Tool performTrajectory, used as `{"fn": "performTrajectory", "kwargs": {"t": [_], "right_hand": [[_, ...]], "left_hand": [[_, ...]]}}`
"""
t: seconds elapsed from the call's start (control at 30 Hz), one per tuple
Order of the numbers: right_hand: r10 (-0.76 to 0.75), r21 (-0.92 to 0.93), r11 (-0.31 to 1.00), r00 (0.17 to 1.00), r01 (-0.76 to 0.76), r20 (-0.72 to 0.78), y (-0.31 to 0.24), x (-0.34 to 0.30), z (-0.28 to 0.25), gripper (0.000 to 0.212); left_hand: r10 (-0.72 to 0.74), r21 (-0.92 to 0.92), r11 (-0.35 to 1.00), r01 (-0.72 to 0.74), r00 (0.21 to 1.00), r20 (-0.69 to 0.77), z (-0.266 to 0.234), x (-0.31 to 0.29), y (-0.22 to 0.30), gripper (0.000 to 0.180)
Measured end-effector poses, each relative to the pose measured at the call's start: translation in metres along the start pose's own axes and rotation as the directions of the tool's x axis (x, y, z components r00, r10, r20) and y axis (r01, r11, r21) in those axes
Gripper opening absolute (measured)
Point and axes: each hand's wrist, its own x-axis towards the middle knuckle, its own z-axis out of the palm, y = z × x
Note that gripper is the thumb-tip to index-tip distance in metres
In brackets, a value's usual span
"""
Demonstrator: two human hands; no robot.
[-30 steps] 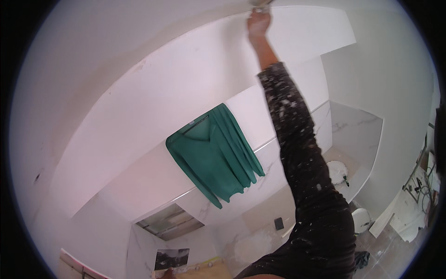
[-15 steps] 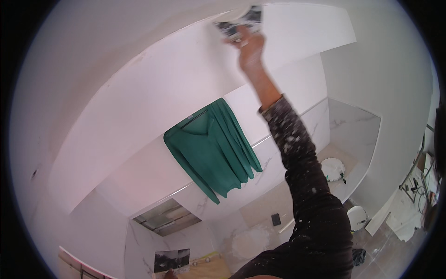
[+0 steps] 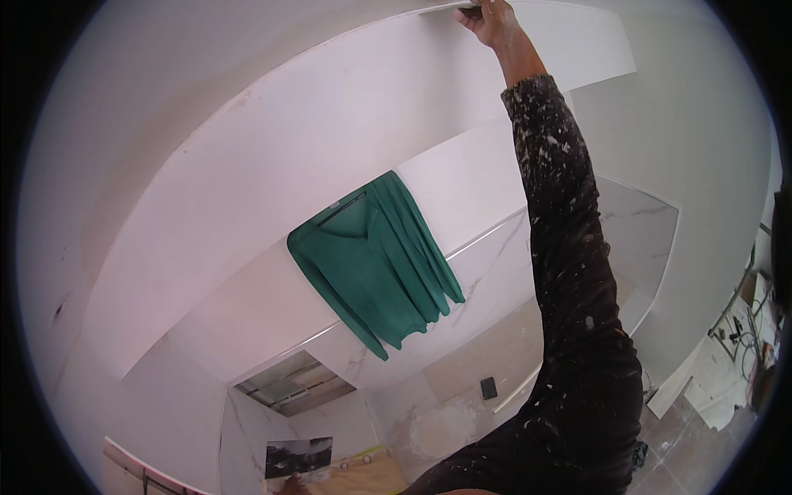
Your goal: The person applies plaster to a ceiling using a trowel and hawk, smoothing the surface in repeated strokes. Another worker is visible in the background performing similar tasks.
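Note:
High overhead, my right hand [image 3: 497, 29] grips a wide putty knife [image 3: 470, 11] at the line where the white bulkhead meets the ceiling. The blade is seen nearly edge-on, and part of it lies beyond the picture's upper rim. My left hand [image 3: 290, 485], low at the bottom edge, is closed on a second wide putty knife [image 3: 299, 456], its flat blade dark and smeared with white. Most of the left hand is cut off by the frame. A dark, paint-spattered sleeve covers my right arm.
A green long-sleeved top [image 3: 371, 256] hangs from the bulkhead [image 3: 272, 165] below my right forearm. Marble-look panels [image 3: 495, 239] line the wall. Below are a dark rectangular item [image 3: 489, 388] and a yellow cloth [image 3: 367, 474]. Boards and cables [image 3: 738, 346] lie at right.
My right hand has moved up and to the right with its putty knife, whose blade has turned from face-on to nearly edge-on. The left putty knife has shifted slightly left and up.

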Motion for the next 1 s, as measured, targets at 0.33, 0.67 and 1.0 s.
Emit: {"fn": "performTrajectory", "kwargs": {"t": [0.33, 0.67, 1.0], "right_hand": [[-0.667, -0.684, 0.346, 0.681, 0.643, 0.303, -0.066, -0.031, -0.017, 0.017], [-0.501, 0.049, 0.862, 0.862, 0.505, -0.077, 0.030, -0.010, -0.034, 0.030], [-0.457, -0.116, 0.888, 0.883, 0.445, -0.107, 0.117, -0.036, 0.083, 0.056]], "left_hand": [[0.004, 0.035, 0.999, -0.004, 1.000, 0.008, 0.001, -0.004, 0.000, 0.018], [0.022, 0.052, 0.998, -0.022, 1.000, 0.003, 0.008, -0.006, -0.008, 0.020], [0.086, 0.186, 0.979, -0.086, 0.996, 0.009, -0.015, -0.022, -0.008, 0.018]]}}
